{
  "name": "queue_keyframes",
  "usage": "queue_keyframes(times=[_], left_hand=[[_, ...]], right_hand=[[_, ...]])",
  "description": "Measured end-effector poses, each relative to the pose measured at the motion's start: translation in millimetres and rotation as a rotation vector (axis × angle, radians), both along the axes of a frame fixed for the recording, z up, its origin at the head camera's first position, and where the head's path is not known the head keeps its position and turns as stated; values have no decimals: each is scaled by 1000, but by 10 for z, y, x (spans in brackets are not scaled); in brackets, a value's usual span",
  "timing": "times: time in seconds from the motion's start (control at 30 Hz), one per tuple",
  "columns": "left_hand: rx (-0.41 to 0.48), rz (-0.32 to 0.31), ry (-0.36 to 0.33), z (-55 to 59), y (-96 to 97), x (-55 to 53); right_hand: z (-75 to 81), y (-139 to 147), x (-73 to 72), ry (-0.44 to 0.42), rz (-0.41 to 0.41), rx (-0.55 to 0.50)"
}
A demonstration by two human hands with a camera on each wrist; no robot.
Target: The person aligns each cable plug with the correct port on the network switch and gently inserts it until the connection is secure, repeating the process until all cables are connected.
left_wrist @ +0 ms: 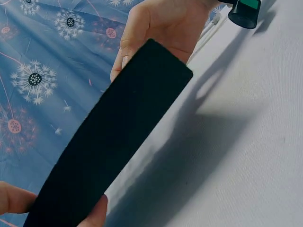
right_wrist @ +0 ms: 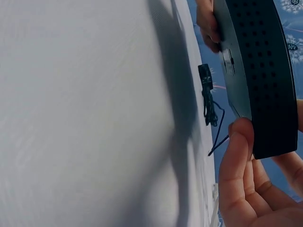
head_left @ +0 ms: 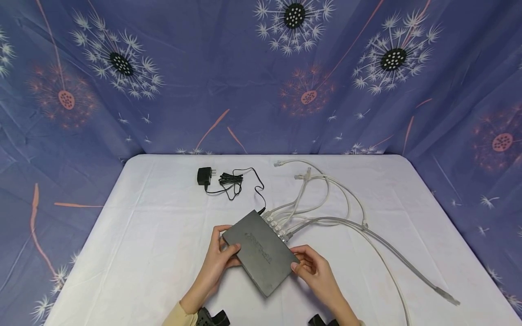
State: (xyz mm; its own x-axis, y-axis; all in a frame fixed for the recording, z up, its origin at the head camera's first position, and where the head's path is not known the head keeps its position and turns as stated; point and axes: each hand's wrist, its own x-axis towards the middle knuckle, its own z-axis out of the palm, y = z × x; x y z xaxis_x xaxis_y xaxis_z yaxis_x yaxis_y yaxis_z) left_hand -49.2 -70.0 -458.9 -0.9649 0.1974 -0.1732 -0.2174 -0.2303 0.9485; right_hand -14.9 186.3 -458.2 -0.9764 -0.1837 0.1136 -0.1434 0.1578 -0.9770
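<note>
A dark grey network switch [head_left: 261, 253], with raised lettering on its top, is held at a slant between both hands. My left hand [head_left: 218, 256] grips its left corner, thumb on the top face. At the opposite corner my right hand [head_left: 318, 271] pinches the edge between thumb and fingers. The left wrist view shows the plain front side of the switch [left_wrist: 113, 132], with a shadow on the cloth below. Vent holes dot one side of the switch [right_wrist: 265, 71] in the right wrist view. Several pale Ethernet cables [head_left: 303, 192] and a thicker grey cable [head_left: 383, 237] run from its port side.
A black power adapter [head_left: 204, 176] lies behind to the left, its bundled cord [head_left: 231, 179] leading to the switch. Loose cable plugs [head_left: 278, 164] lie near the back edge. The white-covered table [head_left: 134, 235] is bounded by a blue dandelion-print curtain [head_left: 228, 81].
</note>
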Motion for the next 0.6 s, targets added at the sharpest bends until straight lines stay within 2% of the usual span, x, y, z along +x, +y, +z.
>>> queue_keyframes(times=[0.23, 0.33, 0.47, 0.6], left_hand=[[-61, -24, 56, -35, -4, 18], [-192, -15, 113, -43, -5, 25], [-453, 19, 234, -39, 3, 24], [-616, 35, 304, -41, 5, 22]], right_hand=[[-66, 47, -30, -7, -7, 48], [-100, 68, -32, -9, -38, 86], [-92, 82, -37, -40, -87, 129], [-64, 79, -49, -87, -103, 162]])
